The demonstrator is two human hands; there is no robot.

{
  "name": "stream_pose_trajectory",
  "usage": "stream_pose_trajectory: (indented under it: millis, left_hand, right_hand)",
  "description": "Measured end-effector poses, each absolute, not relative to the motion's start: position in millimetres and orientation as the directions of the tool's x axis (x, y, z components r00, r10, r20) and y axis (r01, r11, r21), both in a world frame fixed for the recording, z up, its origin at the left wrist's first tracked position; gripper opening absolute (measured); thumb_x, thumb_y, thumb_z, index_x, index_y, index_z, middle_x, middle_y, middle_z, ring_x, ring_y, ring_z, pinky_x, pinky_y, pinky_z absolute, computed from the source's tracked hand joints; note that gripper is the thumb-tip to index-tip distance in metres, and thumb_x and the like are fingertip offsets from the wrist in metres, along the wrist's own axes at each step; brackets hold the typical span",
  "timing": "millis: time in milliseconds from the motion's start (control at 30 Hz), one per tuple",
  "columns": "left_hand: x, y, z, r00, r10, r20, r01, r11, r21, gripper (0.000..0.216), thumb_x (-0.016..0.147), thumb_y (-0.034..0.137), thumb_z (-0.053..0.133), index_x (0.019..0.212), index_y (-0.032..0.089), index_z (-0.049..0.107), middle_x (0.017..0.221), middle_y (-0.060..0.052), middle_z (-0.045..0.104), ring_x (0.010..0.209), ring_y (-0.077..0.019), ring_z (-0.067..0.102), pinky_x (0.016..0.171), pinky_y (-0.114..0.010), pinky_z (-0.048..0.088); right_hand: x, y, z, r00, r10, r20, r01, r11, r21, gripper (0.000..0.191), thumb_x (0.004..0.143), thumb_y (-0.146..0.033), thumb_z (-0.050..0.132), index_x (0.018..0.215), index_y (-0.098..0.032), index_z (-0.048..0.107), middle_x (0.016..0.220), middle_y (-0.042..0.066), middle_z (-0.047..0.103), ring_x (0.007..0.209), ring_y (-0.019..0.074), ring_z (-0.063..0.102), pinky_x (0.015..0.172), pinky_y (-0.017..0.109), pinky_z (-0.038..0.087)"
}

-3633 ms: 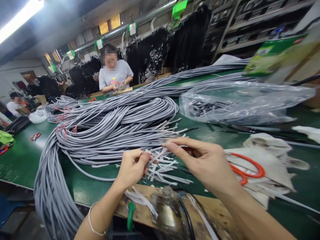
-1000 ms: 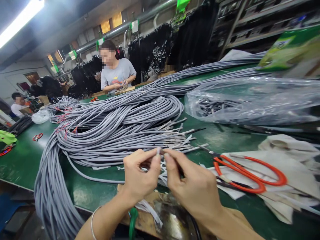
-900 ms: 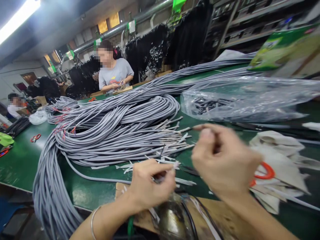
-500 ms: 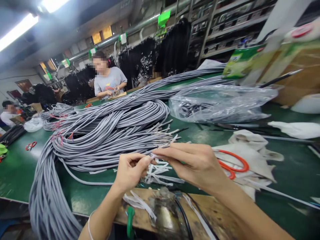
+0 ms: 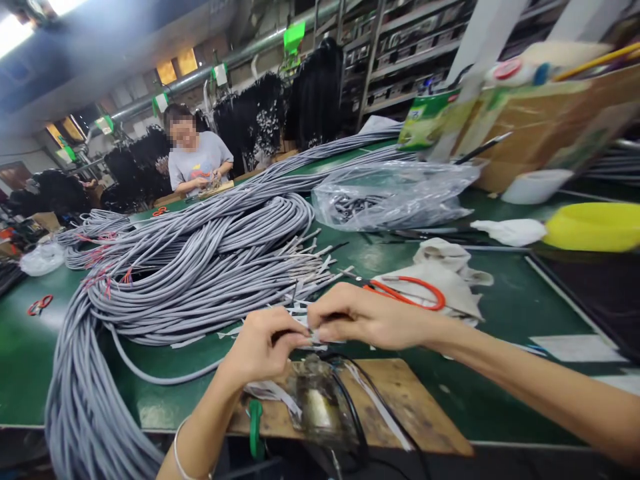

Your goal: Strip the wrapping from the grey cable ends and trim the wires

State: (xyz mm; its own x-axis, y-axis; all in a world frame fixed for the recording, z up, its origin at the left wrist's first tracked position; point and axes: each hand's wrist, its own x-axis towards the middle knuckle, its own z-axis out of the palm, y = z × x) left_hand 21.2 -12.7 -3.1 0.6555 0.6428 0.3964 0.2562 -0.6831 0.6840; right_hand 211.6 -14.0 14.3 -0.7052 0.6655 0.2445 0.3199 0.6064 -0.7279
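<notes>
While hands (image 5: 267,340) (image 5: 353,317) pinch wht bit (image 5: 315,337), cables (image 5: 220,293) nr

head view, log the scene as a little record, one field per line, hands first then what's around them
left hand: pinching a small pale piece
right hand: at the same piece, exact grip unclear
cables: grey, heaped beyond the hands, some hanging over the near edge at left
large scissors: orange handles, beyond the right forearm, partly over a pale cloth
board: brown, at the near edge
bag: clear plastic, dark pieces inside
other person: grey shirt, across the table
</notes>
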Motion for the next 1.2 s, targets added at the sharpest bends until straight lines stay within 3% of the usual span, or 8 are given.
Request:
stream_pose_trajectory:
  millis: [100,267,467,633,733,933,1100,1200]
  left_hand:
    - [19,-13,-2,0.558,0.694,0.455,0.203,-0.646,0.736,0.017,0.08,0.023,0.054,0.065,0.016,0.056,0.061,-0.002,0.053,0.056,-0.0127,0.046,0.055,-0.024,0.035]
    - [24,-11,-10,0.286,0.847,0.447,0.147,-0.5,0.853,0.026,0.081,0.035,0.055,0.064,0.017,0.047,0.061,0.003,0.042,0.056,-0.0102,0.04,0.052,-0.022,0.031]
    - [28,-6,-11,0.244,0.919,0.309,0.201,-0.36,0.911,0.026,0.078,0.036,0.058,0.064,0.015,0.054,0.056,0.003,0.047,0.053,-0.0094,0.041,0.051,-0.021,0.033]
    - [20,-7,-4,0.427,0.861,0.276,0.241,-0.403,0.883,0.019,0.074,0.03,0.062,0.068,0.012,0.067,0.06,-0.002,0.058,0.051,-0.0099,0.047,0.048,-0.021,0.036]
    - [19,-8,-5,0.375,0.905,0.2,0.229,-0.3,0.926,0.022,0.073,0.031,0.063,0.071,0.01,0.069,0.056,-0.002,0.058,0.045,-0.0091,0.048,0.044,-0.02,0.038]
    - [14,3,-14,-0.02,0.964,0.266,0.36,-0.241,0.901,0.022,0.073,0.031,0.06,0.07,0.011,0.07,0.049,0.0,0.056,0.041,-0.0095,0.048,0.041,-0.02,0.037]
    - [20,0,-12,0.141,0.961,0.237,0.295,-0.269,0.917,0.022,0.073,0.031,0.06,0.069,0.011,0.068,0.045,0.002,0.051,0.038,-0.0076,0.043,0.039,-0.019,0.035]
    - [29,-8,-8,0.198,0.959,0.204,0.193,-0.243,0.951,0.028,0.074,0.038,0.06,0.071,0.01,0.067,0.044,0.002,0.049,0.037,-0.007,0.042,0.037,-0.019,0.035]
  right_hand:
    - [199,0,6,-0.591,0.769,0.243,0.104,0.371,-0.923,0.043,0.074,-0.057,0.054,0.057,-0.018,0.049,0.049,-0.006,0.035,0.045,0.0078,0.031,0.044,0.021,0.026]
    - [174,-3,-8,-0.397,0.871,0.289,0.042,0.332,-0.942,0.04,0.079,-0.057,0.044,0.063,-0.021,0.042,0.049,-0.009,0.023,0.041,0.007,0.02,0.037,0.021,0.02]
    - [180,-21,6,-0.26,0.677,0.689,0.416,0.722,-0.553,0.021,0.082,-0.023,0.044,0.067,-0.016,0.057,0.055,-0.001,0.052,0.049,0.0093,0.043,0.049,0.023,0.032]
    - [187,5,7,-0.23,0.877,0.423,0.423,0.481,-0.768,0.025,0.075,-0.034,0.048,0.058,-0.017,0.051,0.049,-0.003,0.044,0.044,0.0086,0.036,0.044,0.022,0.028]
    - [189,16,-4,-0.219,0.915,0.34,0.387,0.401,-0.83,0.03,0.073,-0.043,0.046,0.056,-0.018,0.048,0.046,-0.006,0.036,0.04,0.0076,0.029,0.04,0.021,0.025]
    - [193,-18,0,-0.347,0.775,0.528,0.365,0.631,-0.685,0.027,0.081,-0.032,0.048,0.059,-0.018,0.057,0.049,-0.002,0.052,0.045,0.0098,0.044,0.044,0.022,0.034]
    - [196,-20,-1,0.029,0.811,0.584,0.419,0.52,-0.744,0.026,0.081,-0.041,0.053,0.072,-0.019,0.064,0.044,-0.005,0.046,0.036,0.0085,0.036,0.036,0.021,0.029]
    - [193,-10,-7,-0.025,0.861,0.508,0.424,0.469,-0.775,0.033,0.076,-0.049,0.057,0.078,-0.017,0.067,0.043,-0.006,0.044,0.037,0.0092,0.037,0.036,0.022,0.03]
